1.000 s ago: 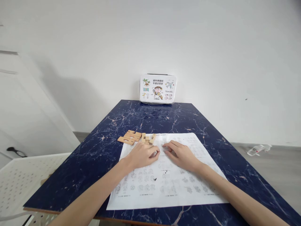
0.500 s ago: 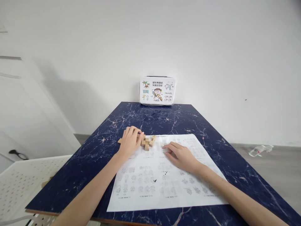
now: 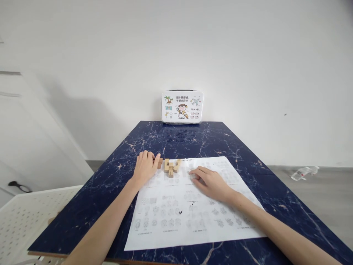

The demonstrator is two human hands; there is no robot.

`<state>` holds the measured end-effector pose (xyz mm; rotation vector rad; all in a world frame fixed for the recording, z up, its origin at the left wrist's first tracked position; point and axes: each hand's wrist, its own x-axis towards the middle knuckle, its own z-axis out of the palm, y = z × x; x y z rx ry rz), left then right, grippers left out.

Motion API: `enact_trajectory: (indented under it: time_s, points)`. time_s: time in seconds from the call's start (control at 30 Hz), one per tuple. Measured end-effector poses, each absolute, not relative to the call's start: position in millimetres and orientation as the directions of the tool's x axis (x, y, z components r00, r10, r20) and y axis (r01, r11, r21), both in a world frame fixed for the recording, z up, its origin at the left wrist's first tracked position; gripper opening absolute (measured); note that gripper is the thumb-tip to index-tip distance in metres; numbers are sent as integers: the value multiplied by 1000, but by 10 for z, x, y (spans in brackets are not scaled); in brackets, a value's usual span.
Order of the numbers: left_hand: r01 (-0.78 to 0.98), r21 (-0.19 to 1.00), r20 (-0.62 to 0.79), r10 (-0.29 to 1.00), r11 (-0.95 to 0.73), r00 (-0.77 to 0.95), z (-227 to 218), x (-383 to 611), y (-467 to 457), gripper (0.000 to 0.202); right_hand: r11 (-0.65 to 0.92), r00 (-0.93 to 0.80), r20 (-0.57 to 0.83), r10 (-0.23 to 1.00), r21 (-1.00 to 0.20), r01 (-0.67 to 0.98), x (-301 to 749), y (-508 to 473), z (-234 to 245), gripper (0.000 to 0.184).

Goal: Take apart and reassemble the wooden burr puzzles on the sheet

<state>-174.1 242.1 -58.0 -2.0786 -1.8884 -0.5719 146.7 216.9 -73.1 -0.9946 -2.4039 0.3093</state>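
Note:
My left hand point(image 3: 146, 166) lies over a stack of flat wooden puzzle pieces point(image 3: 160, 162) at the far left corner of the paper. Its fingers are together on top of them and its thumb is against the end that sticks out. Just right of it, a small cluster of light wooden blocks point(image 3: 171, 166) stands on the sheet, untouched. My right hand point(image 3: 210, 181) rests flat on the white instruction sheet point(image 3: 190, 217), fingers stretched toward the blocks, holding nothing.
The sheet lies on a dark blue marbled table point(image 3: 110, 191). A white box with cartoon prints point(image 3: 182, 107) stands at the far edge against the wall. A white perforated rack point(image 3: 24, 209) is at the left, and a plastic bottle point(image 3: 303, 172) lies on the floor at the right.
My left hand left the middle of the sheet, moved up and left onto the flat wooden pieces, and covers them. My right hand has stayed almost still.

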Motion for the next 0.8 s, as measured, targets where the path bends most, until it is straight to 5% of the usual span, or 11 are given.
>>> enact_trajectory:
  time_s: [0.2, 0.8]
  points:
    - [999, -25, 497, 867, -32, 41, -596, -1734, 2415, 53, 702, -593, 376, 712, -403, 587, 1465, 2147, -702, 25]
    - [1000, 11, 476, 880, -3, -3, -450, -1582, 2312, 59, 699, -594, 369, 715, -405, 589, 1464, 2149, -707, 25]
